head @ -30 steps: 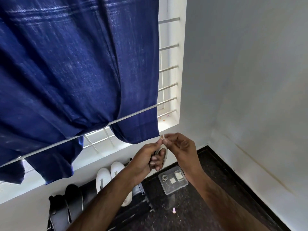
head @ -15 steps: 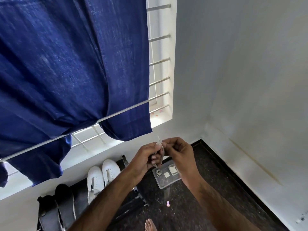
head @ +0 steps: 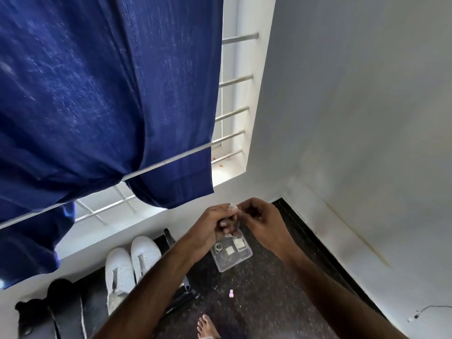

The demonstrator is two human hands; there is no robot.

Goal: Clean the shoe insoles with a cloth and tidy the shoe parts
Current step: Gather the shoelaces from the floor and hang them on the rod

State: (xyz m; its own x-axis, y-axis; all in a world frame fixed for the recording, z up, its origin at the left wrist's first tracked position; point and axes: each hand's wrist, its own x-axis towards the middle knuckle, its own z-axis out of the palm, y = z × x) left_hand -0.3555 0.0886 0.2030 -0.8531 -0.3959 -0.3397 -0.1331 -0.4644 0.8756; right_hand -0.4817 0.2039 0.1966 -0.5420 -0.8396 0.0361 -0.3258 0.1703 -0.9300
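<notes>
Landmark: clear plastic tray [head: 241, 261] on dark floor.

Left of tray: two white shoes [head: 132, 267] side by side, toes toward wall; dark footwear [head: 57, 307] further left, count unclear.

Above tray: left hand [head: 211, 228], fingers curled round small pale item [head: 232, 206]. Right hand [head: 263, 222] meets it, fingertips pinching same item; identity unclear.

Inside tray: two pale squares, one ring.

Below tray: one pink piece [head: 230, 293], one bare foot [head: 208, 326].
</notes>
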